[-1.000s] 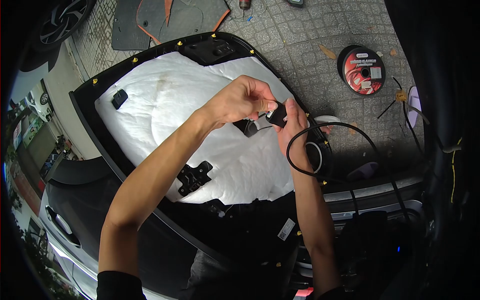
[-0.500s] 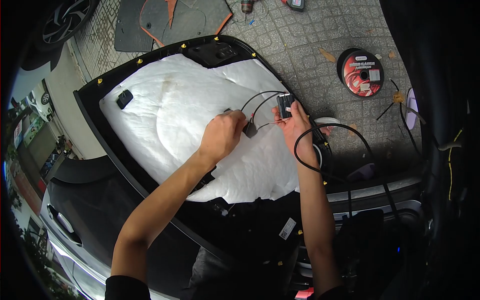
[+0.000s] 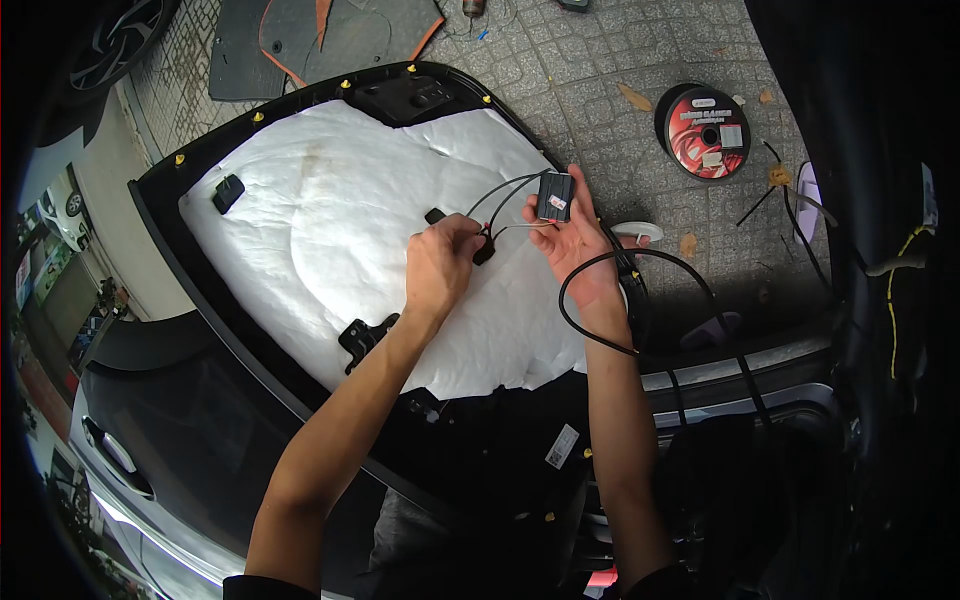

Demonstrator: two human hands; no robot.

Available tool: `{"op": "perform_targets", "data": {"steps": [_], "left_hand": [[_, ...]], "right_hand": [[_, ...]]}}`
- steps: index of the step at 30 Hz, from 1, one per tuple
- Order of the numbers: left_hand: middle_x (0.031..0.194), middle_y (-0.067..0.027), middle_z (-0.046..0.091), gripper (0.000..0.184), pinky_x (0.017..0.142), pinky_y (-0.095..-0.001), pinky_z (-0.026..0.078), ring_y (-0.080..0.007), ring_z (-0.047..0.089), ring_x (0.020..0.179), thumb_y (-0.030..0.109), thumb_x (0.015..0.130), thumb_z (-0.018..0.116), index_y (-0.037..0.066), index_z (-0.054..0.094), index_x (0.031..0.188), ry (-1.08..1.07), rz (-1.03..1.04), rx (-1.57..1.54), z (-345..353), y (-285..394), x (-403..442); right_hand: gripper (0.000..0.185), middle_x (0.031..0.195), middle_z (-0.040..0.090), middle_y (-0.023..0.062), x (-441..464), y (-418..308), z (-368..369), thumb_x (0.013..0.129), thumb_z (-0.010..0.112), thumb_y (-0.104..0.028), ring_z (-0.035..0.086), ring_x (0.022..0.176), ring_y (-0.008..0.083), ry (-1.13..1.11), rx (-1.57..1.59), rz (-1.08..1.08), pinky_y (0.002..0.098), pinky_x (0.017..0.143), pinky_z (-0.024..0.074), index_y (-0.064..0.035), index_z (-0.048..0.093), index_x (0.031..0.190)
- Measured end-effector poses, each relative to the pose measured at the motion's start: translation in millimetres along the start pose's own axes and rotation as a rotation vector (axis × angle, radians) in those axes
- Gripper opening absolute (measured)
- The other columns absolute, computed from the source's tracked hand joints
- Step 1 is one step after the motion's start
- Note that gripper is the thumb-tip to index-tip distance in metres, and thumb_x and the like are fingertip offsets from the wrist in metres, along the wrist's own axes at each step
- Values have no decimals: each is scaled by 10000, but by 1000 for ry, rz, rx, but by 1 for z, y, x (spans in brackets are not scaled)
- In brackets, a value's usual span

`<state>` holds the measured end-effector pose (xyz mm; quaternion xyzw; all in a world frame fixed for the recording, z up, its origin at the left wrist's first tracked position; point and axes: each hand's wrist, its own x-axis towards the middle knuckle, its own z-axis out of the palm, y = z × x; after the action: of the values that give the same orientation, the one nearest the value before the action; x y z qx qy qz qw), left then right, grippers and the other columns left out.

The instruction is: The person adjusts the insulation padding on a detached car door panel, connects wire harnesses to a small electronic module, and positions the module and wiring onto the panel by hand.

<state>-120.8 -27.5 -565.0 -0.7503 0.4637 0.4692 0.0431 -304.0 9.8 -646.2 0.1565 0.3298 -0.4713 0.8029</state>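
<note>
My right hand (image 3: 578, 250), palm up, holds a small black ribbed box (image 3: 555, 198) with a white-and-red sticker on its fingers. Two black wires (image 3: 508, 184) and a thin pale wire (image 3: 522, 226) run from this box toward my left hand (image 3: 438, 265). The left fingers are pinched together by the wires, at a small dark piece (image 3: 484, 248) that they partly cover. Both hands are above a white padded sheet (image 3: 350, 230) lying in a black car door panel (image 3: 215, 277). A thick black cable (image 3: 610, 255) loops over my right wrist.
Yellow clips (image 3: 258, 118) line the panel's rim. On the paving beyond lie a red-labelled disc-shaped spool (image 3: 708, 155), dark mats (image 3: 350, 45), a drill (image 3: 473, 8) and a purple sandal (image 3: 808, 200). A dark car body (image 3: 200, 430) stands at left.
My right hand has turned the ribbed box so its stickered face shows, and its fingers have opened out. My left hand has shifted slightly against the sheet. The whole view has moved a little.
</note>
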Motion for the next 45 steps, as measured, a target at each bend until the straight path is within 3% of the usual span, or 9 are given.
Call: {"op": "perform_targets", "data": {"steps": [4,7,10,13,18,22,25,41,45], "left_hand": [[849,-85,710,166,691,-278,506,-117,656,766,124,899,648,-29,689,947,-6,-87,-297,-9,7,-16],[813,-42,679,185,684,-256,491,-86,603,745,140,931,617,-31,684,958,-107,-99,-308,-13,2,-20],[793,-16,651,183,675,-233,472,-80,559,719,160,933,621,-10,679,965,-140,-76,-427,-7,2,-16],[794,-3,636,183,664,-223,451,-68,544,712,174,926,635,-3,670,954,-162,-183,-464,1,2,-11],[771,6,620,171,646,-212,421,-47,524,713,158,904,653,-12,671,922,-66,-147,-520,13,-2,-10],[787,-6,647,147,663,-215,431,-63,545,711,125,891,651,-17,677,920,-64,-230,-719,10,-4,-4],[807,-27,674,147,674,-222,439,-76,566,721,117,889,648,-22,680,926,-72,-183,-807,11,-5,-4],[813,-18,655,172,689,-221,434,-77,535,717,145,898,649,-20,672,937,-88,-205,-840,9,-7,-7],[780,3,617,181,615,-210,428,-61,534,695,176,913,648,-2,658,940,-60,-200,-783,5,-5,-10]], "right_hand": [[433,1307,511,186,2,7,6,1015,450,-291,543,1208,317,-63,1,19,426,986,496,-250,344,1433],[382,1310,526,170,7,17,9,1003,481,-305,558,1176,291,33,43,0,396,935,504,-256,408,1375],[265,1225,598,152,13,30,5,972,565,-281,586,1031,212,90,-15,-47,290,817,413,-224,444,1201],[288,1228,595,162,15,38,3,973,559,-262,593,1030,206,90,46,32,293,833,428,-233,438,1232],[333,1241,580,172,14,45,16,984,528,-193,600,1057,224,69,5,-18,319,873,466,-175,446,1305],[328,1237,577,163,15,55,14,981,535,-195,593,1059,218,38,4,-34,333,885,465,-177,450,1298],[316,1231,577,155,16,57,16,980,539,-199,588,1054,214,4,21,-36,342,884,466,-176,456,1284],[312,1267,560,194,17,60,19,990,518,-228,587,1032,211,4,-1,-29,333,862,455,-186,457,1293],[361,1259,568,194,19,59,12,976,522,-192,588,1024,205,35,46,-32,323,838,451,-186,439,1327]]}}
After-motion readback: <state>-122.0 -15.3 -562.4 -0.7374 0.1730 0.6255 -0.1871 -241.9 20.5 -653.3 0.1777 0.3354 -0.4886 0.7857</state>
